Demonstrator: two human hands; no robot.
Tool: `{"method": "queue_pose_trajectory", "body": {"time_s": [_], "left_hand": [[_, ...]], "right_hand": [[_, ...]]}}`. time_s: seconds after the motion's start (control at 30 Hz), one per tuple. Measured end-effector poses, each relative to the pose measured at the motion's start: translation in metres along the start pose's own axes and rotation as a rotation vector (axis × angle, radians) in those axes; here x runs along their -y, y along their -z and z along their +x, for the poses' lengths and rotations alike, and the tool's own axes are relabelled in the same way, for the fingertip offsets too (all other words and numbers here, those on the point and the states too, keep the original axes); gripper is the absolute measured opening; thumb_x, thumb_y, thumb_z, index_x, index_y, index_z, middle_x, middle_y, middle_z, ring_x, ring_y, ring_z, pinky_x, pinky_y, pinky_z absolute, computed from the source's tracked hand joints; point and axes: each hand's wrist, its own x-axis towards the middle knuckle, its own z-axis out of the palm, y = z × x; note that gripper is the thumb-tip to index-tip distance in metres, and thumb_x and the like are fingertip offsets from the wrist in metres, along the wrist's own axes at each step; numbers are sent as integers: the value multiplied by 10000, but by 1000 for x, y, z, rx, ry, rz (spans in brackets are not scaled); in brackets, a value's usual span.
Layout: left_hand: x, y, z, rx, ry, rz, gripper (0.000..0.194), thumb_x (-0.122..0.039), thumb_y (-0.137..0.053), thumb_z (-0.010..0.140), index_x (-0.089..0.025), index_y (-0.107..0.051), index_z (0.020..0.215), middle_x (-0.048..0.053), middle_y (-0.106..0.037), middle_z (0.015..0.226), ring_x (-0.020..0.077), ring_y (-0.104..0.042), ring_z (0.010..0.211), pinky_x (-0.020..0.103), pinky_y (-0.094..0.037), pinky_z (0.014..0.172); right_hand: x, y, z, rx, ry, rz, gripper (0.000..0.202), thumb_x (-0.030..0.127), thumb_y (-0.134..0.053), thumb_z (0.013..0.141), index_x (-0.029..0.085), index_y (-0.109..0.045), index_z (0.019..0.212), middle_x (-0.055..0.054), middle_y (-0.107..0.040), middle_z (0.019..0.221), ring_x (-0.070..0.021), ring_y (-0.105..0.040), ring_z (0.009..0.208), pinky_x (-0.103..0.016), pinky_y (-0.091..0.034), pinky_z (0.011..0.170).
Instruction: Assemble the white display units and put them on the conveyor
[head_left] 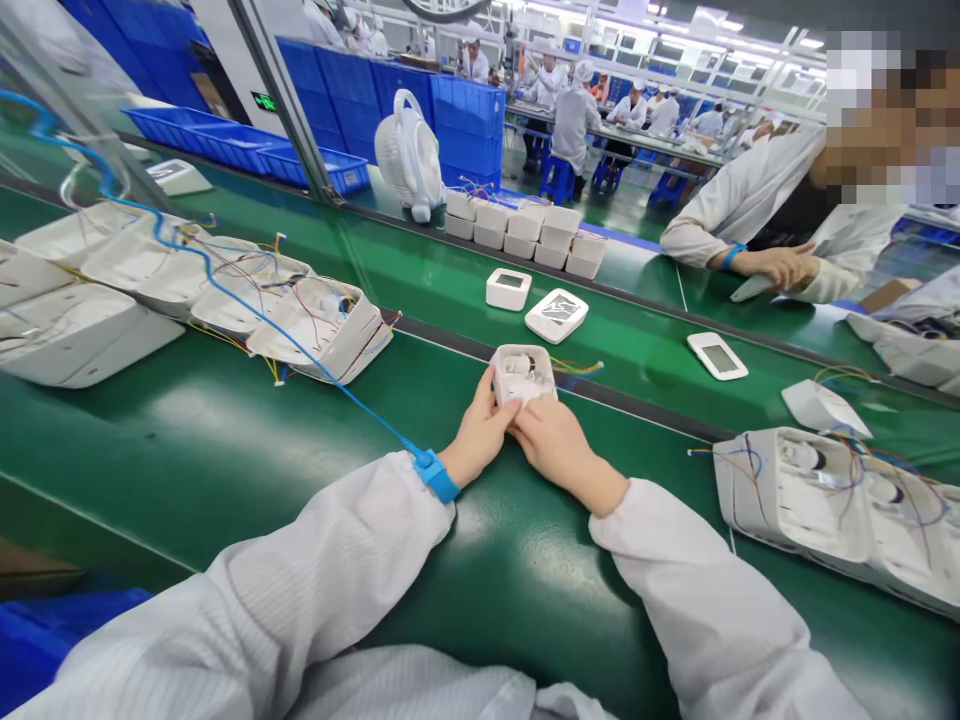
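Observation:
Both my hands hold a white open plastic housing (504, 358) at the near edge of the conveyor strip. Inside it sit a small pump-like cylinder and a dark part, and thin yellow and green wires (581, 369) trail out to the right. My left hand (480, 430) grips its left side, thumb across the front; a blue wrist strap (436, 476) with a coiled cord is on that wrist. My right hand (553, 440) is closed at the housing's front right, its fingertips partly hidden against the housing.
Several similar wired housings (315, 330) lie at left, with more (810, 500) at right. White units with screens (556, 315) lie on the green belt. Stacked white cases (517, 235) and a fan (409, 155) stand behind. A co-worker's hands (784, 265) are across the line.

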Motion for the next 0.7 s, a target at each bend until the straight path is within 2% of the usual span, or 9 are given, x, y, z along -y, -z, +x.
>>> {"method": "queue_pose_trajectory", "body": {"time_s": [0.07,0.13,0.23,0.3,0.37,0.47,0.57,0.7], "left_hand": [[-3,1,0,-22,80,-122,662,-250,-509,887,-187,-246,1491,112,-705,1130,189,-701,940,357,-559,838],[-6,1,-1,-6,135,-185,635,-210,-545,831,-173,-344,1432,90,-729,1045,188,-707,863,342,-562,783],[-9,-1,-4,112,104,-97,579,-228,-544,838,-167,-422,1401,93,-734,1074,213,-706,919,357,-561,797],[-10,-3,-7,200,12,90,498,-257,-513,881,-183,-505,1373,92,-719,1157,226,-684,1007,376,-545,862],[-12,-7,-11,260,-117,337,408,-270,-473,921,-214,-598,1306,71,-717,1169,227,-662,1027,390,-515,905],[-17,-11,-15,361,-293,612,304,-301,-474,950,-236,-709,1132,50,-740,1057,226,-635,984,402,-475,916],[-21,-13,-16,460,-374,713,274,-319,-482,962,-231,-728,1045,39,-743,1039,219,-620,986,391,-448,904],[-25,-11,-16,519,-365,738,302,-305,-428,987,-241,-703,1094,26,-734,1101,213,-620,1021,386,-427,879]], "right_hand": [[4,4,-1,-78,139,81,236,305,-505,974,223,-659,815,-54,-649,793,-203,-555,759,-357,-455,716],[-13,17,-5,-250,73,100,264,334,-504,972,235,-631,762,-38,-635,756,-192,-561,741,-359,-457,726],[-60,40,-16,-518,-339,-40,301,358,-438,979,236,-613,767,-69,-629,812,-224,-583,843,-399,-464,812],[-93,49,-25,-562,-587,-103,293,389,-414,972,210,-640,919,-107,-646,965,-246,-581,962,-413,-466,872],[-121,49,-34,-507,-745,-141,335,367,-385,963,174,-652,1024,-131,-649,1040,-255,-573,1007,-431,-465,907],[-148,37,-45,-383,-822,-159,295,350,-503,883,162,-715,964,-144,-662,1060,-285,-560,1073,-472,-428,989],[-166,25,-45,-274,-899,-189,303,374,-588,833,168,-756,977,-173,-597,1265,-328,-481,1233,-518,-383,1052],[-194,25,-39,-194,-1046,-253,402,454,-588,858,172,-749,1094,-193,-427,1465,-397,-328,1372,-611,-326,1069]]}}
